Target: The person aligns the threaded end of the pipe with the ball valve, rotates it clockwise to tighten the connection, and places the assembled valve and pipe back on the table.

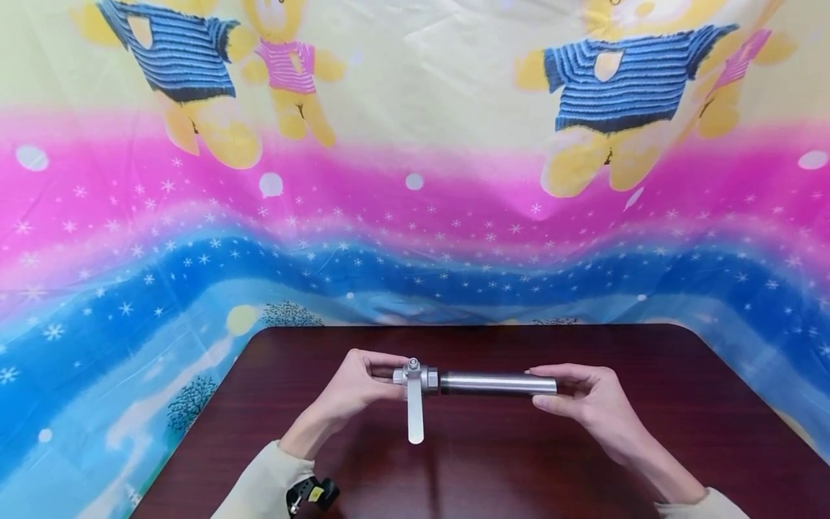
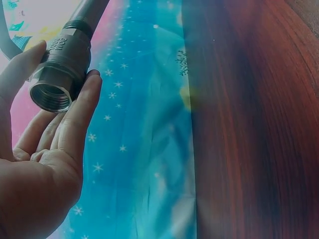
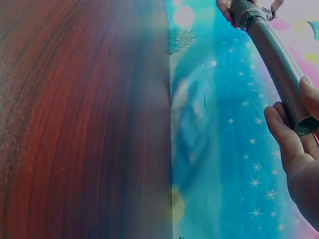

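In the head view, a steel ball valve [image 1: 429,380] and a straight metal pipe [image 1: 496,383] lie in one line, held level above the table. My left hand [image 1: 353,382] grips the valve between thumb and fingers at its free end. The valve's flat lever handle [image 1: 415,418] points toward me. At the other end, my right hand [image 1: 593,396] pinches the pipe between thumb and fingers. The left wrist view shows the valve's hollow threaded mouth [image 2: 51,97], with some pipe thread [image 2: 77,24] exposed at the joint. Facing the right wrist camera is the pipe's open end [image 3: 305,125].
Beneath both hands is a dark red wood-grain table [image 1: 493,461] with rounded far corners. A printed cloth [image 1: 415,238] with bears and snowflakes hangs behind and around it. On the left sleeve sits a small black wrist device [image 1: 313,494].
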Available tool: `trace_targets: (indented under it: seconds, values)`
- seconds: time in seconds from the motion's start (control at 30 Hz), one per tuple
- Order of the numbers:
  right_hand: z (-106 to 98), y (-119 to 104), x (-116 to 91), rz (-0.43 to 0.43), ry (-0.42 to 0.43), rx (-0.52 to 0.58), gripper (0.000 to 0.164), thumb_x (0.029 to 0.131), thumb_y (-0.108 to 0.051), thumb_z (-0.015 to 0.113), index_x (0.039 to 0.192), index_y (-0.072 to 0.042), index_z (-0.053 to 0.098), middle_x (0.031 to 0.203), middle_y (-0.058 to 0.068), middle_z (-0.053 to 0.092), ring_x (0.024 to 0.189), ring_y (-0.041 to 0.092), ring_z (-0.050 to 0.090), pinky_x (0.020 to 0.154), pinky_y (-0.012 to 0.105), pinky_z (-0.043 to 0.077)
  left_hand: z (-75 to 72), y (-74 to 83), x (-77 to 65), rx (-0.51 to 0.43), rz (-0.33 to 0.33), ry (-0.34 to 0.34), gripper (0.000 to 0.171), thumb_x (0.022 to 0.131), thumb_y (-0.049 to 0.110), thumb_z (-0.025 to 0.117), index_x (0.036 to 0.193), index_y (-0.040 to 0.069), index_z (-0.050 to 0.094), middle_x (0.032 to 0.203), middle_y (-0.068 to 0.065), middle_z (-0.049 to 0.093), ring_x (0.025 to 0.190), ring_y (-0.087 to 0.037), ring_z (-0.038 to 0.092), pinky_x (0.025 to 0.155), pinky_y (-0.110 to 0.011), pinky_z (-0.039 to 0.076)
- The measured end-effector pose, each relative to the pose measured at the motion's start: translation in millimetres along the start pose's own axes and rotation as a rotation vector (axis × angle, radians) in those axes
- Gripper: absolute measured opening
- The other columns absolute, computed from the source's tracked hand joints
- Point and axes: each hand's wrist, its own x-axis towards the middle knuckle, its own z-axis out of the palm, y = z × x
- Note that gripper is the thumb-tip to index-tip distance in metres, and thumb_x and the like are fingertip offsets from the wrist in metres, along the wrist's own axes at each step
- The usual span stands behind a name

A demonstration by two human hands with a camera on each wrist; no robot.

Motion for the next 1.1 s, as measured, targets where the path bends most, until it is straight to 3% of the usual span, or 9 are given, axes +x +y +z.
trace_targets:
  seconds: [1.1]
  values:
    - [-0.7,1.6,3.2,0.011,-0.012,0.001,0.042,0.082,0.004,0.086,0.123,0.006,0.074,0.101,0.011,0.078,0.079,0.015,0.071,0.065,0.030,0.059,4.6,-2.0,4.5,-0.016,-0.009,-0.001,0.051,0.079,0.002,0.086,0.127,-0.008,0.072,0.104,-0.018,0.078,0.096,-0.022,0.076,0.087,-0.035,0.060]
